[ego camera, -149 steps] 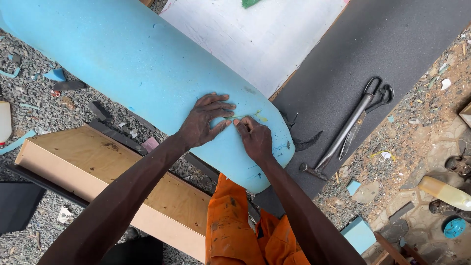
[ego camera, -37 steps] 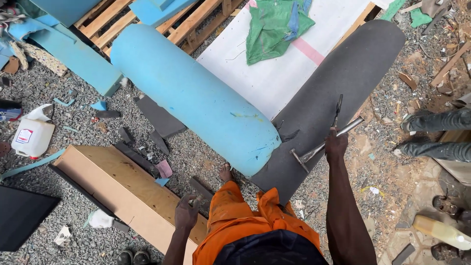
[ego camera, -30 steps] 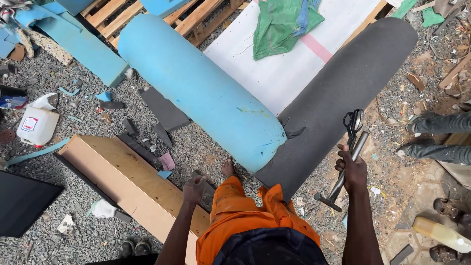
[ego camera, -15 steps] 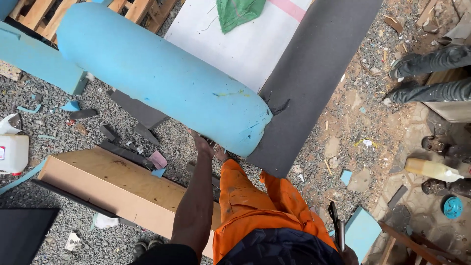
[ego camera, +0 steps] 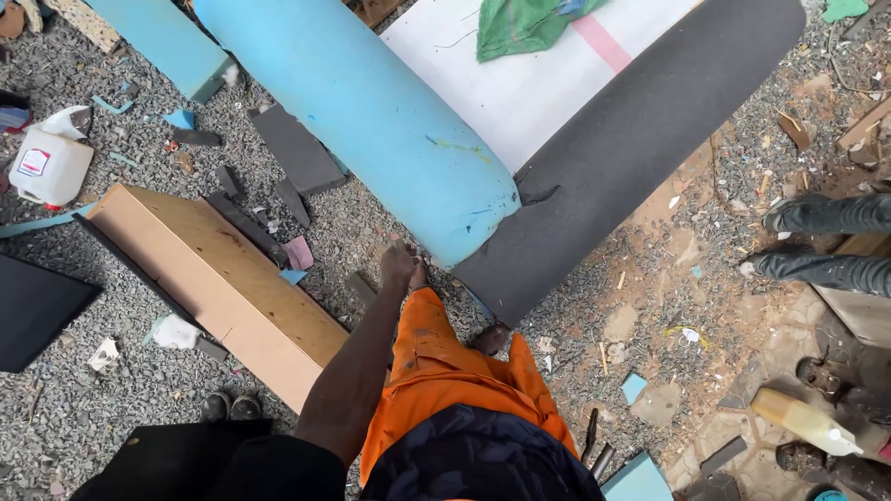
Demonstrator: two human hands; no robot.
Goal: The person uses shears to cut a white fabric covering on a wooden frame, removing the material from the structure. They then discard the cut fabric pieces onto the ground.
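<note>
Down on the gravel ground [ego camera: 139,390], seen from the head camera, the big change is at the right side. A second ago the right hand lifted a pair of long metal shears off the dark grey mat [ego camera: 640,158]. That hand has now dropped out of sight below the picture's edge. Only two dark handles of the shears [ego camera: 594,443] show, low beside the orange trousers [ego camera: 436,357]. The tool is therefore off the mat and well away from the foam.

The left hand [ego camera: 401,264] has stayed low and forward, over the raised knee and just beside the cut end of the blue foam roll [ego camera: 371,121]. Its grip looks curled in, knuckles up. Whether it pinches anything or touches the foam cannot be told from here.

The roll lies slantwise, its end against the grey mat, with a white sheet [ego camera: 520,93] and a green cloth [ego camera: 529,23] behind it. A long wooden box [ego camera: 223,278] lies to the left, with a white jug [ego camera: 51,167] beyond. Another person's dark boots [ego camera: 826,243] stand at the right edge.
</note>
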